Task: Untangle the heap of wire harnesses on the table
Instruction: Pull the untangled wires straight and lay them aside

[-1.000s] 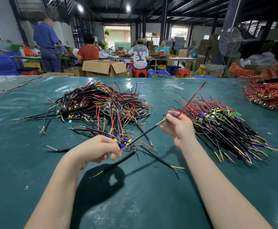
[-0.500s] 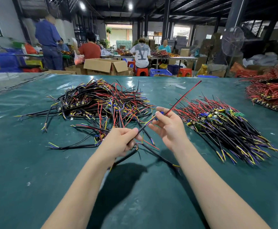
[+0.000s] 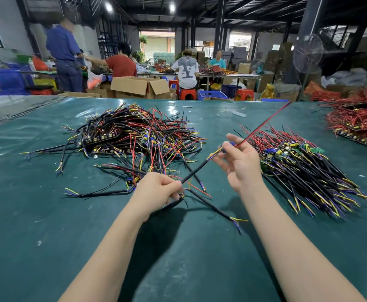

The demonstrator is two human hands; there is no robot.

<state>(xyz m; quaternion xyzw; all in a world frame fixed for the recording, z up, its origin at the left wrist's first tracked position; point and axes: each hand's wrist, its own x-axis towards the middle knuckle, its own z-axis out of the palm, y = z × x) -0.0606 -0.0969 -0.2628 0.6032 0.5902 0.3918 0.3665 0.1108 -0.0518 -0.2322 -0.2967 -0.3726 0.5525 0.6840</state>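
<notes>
While the left hand (image 3: 156, 190) and the right hand (image 3: 241, 166) pinch one harness (image 3: 195, 170), its axis points to 2 o'clock; the neat pile (image 3: 304, 168) lies at 3 o'clock of the right hand.

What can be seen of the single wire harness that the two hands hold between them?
The harness is one thin, straight line slanting up to the right above the green table. Its lower part is a black sheathed cable; near the middle, short yellow and blue wires and a small blue part show; from there a thin red wire runs on into the air. The left hand pinches the black cable, the right hand pinches the middle. It looks taut.
</notes>
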